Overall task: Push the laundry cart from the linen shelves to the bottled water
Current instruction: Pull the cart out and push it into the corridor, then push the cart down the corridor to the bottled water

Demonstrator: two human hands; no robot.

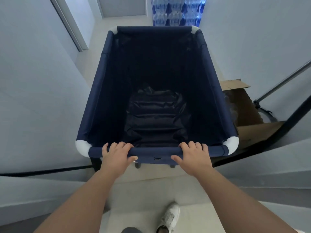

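The laundry cart [99, 91] is a deep navy fabric bin with white corner joints, standing directly in front of me in a narrow corridor. Only dark crumpled lining shows at its bottom. My left hand [116, 155] grips the near rim bar left of centre, fingers curled over the top. My right hand [193, 157] grips the same bar right of centre. Stacked packs of bottled water [176, 10] in blue wrap stand at the far end of the corridor, just beyond the cart's far rim.
Pale walls close in on both sides. An open cardboard box [242, 108] sits on the floor right of the cart, next to a dark metal stand [277, 86]. A doorway [74, 26] opens at far left. My white shoe [170, 216] is on the tiled floor.
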